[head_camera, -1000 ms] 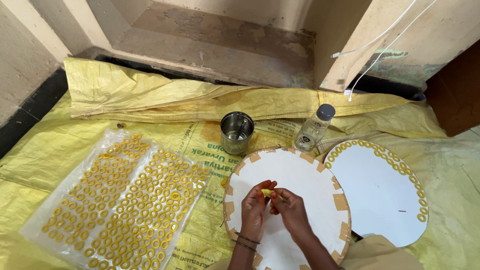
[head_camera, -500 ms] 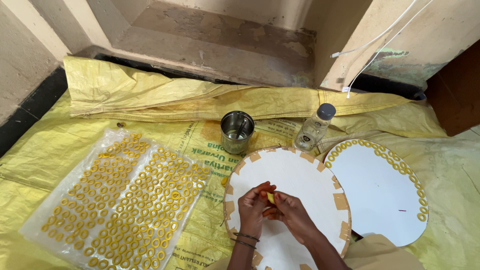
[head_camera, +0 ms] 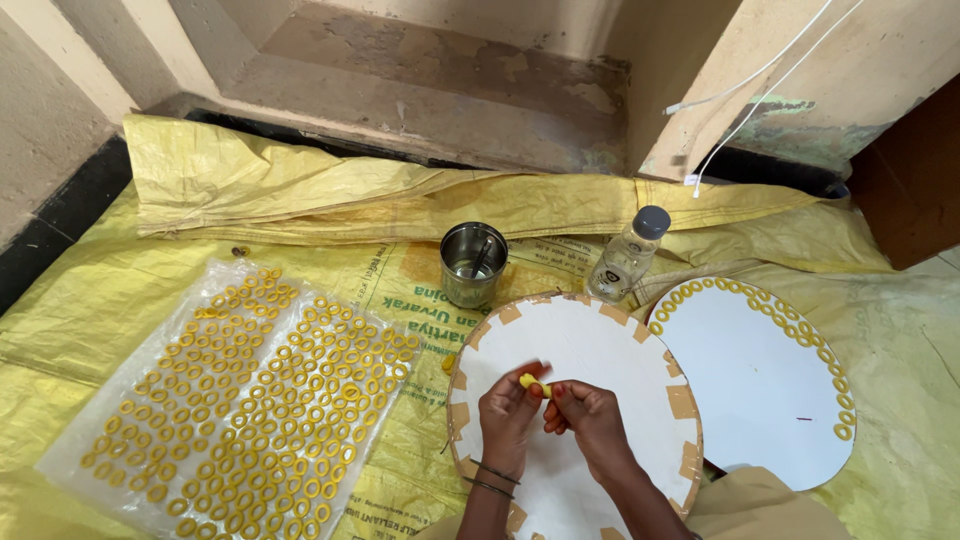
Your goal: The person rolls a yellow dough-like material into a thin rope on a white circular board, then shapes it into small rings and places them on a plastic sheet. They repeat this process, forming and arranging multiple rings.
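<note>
Head view, landmark: white round board [head_camera: 580, 360] under your hands.

Your left hand [head_camera: 510, 415] and right hand [head_camera: 590, 425] meet over board's middle, fingertips of both pinching small yellow dough piece [head_camera: 530, 382]; held low over board, likely so shaped piece drops onto it.

Left of board: clear plastic sheet [head_camera: 90, 420] with rows of yellow rings [head_camera: 250, 400], spread flat, seemingly to dry.

Right of board: second white disc [head_camera: 760, 390], rings lining its rim.

Behind board: steel cup [head_camera: 473, 265], plastic bottle [head_camera: 627, 255], within reach.

Hidden: dough's shape mostly covered by fingers; cup's contents unclear; board's near edge cut off.
</note>
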